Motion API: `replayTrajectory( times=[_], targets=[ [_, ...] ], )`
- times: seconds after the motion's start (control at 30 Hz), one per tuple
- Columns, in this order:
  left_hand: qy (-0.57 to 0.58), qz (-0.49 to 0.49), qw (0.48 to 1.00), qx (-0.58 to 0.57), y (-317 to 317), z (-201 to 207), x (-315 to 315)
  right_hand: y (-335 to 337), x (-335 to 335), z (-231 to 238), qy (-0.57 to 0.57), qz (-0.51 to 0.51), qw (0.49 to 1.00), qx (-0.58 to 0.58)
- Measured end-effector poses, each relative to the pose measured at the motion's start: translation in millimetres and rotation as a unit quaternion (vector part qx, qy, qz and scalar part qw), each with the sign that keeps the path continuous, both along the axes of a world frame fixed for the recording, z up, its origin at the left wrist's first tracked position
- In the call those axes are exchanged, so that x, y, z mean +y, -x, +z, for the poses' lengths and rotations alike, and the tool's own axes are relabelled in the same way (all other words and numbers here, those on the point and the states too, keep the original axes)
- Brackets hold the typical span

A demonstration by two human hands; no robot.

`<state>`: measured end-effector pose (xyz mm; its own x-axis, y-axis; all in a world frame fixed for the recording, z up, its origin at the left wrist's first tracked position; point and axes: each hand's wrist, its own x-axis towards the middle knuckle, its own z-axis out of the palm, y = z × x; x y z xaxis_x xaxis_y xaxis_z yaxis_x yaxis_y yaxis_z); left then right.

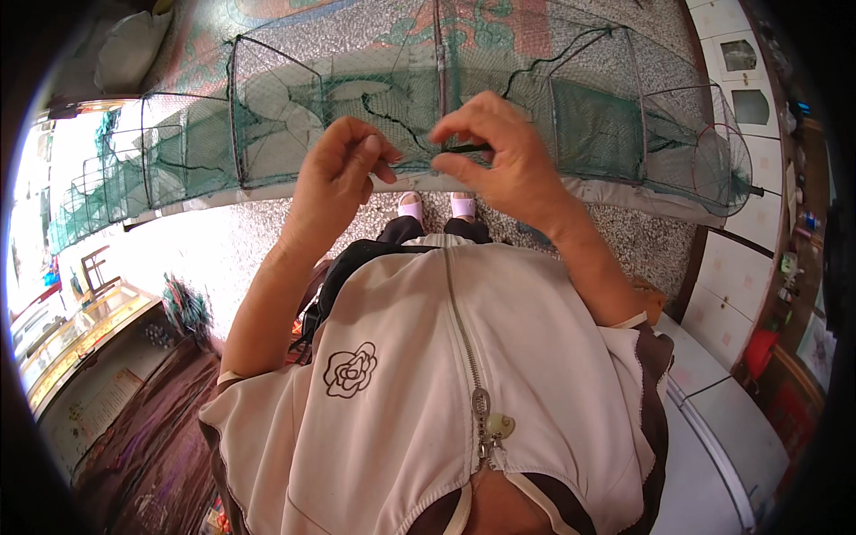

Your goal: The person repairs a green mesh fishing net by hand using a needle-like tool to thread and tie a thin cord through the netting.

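A long green mesh net trap, stretched over dark rectangular wire frames, is held up at chest height in front of the person, and its lower edge is where both grips meet. A thin black cord is pinched between thumb and forefinger of the right hand; that grip is closed on the cord, just at the net's edge. Just left of it, the left hand is curled with its fingertips bunched against the mesh; whether the net or the cord is actually gripped there cannot be told. The two hands are near each other, not touching.

From the grips the net is seen running away to both sides, curving off to the far left and ending in a round hoop at the far right. Below the grips, a pair of pale slippers is seen on the speckled terrazzo floor. Nearer the camera, a cream zip jacket with a black flower outline is worn. Right of the grips, white cabinet doors are lined up.
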<state>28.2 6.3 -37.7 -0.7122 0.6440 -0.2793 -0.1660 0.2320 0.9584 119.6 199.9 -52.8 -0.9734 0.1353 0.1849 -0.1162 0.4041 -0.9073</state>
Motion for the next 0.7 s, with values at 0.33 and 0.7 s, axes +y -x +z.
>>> replayTrajectory(
  times=[0.33,0.7],
  targets=[
    [-0.006,-0.028,0.999,-0.033,9.9,2.7,-3.3,11.1,-26.5,4.8,-0.125,-0.028,0.978,0.167],
    [0.054,-0.147,0.948,0.276,-17.0,12.5,32.5,-24.5,40.5,111.8,0.438,0.049,0.865,0.239]
  ],
)
